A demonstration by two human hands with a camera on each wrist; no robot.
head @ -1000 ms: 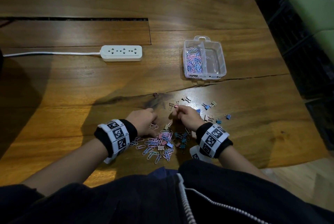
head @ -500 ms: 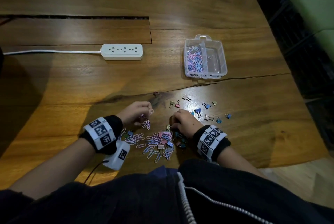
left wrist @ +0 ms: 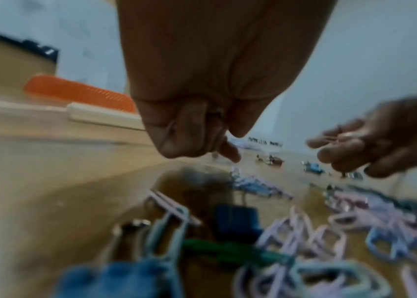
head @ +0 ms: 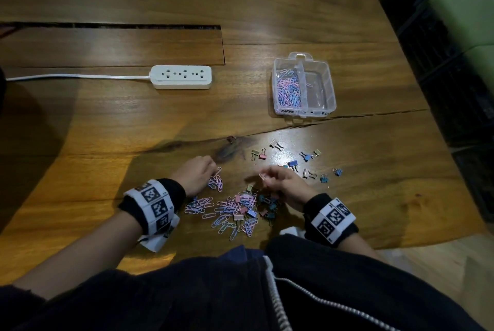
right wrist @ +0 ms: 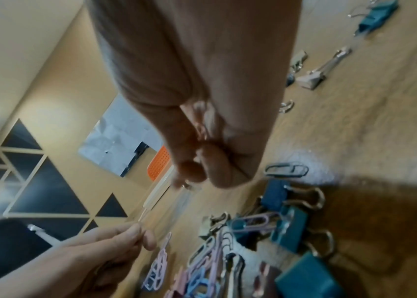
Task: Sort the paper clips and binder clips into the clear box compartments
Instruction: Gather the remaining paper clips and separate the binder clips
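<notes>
Gathering step: left hand [head: 196, 174] pinches a bunch of paper clips [head: 216, 182], right hand [head: 284, 183] apparently another clip—next, carry both to the clear box [head: 330, 95] toward the table's far right edge, its left compartment.

left hand [head: 196, 174]: shifted beside mixed clip pile [head: 235, 210], gripping pastel wire paper clips [head: 216, 181] | right hand [head: 286, 183]: lifted, pinching pink paper clip [head: 262, 176]

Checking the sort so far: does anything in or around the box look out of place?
One thing: a stray paper clip lies in the right compartment of the box, while the paper clips fill the left one. No binder clips are in the box yet; they lie loose on the table.
</notes>
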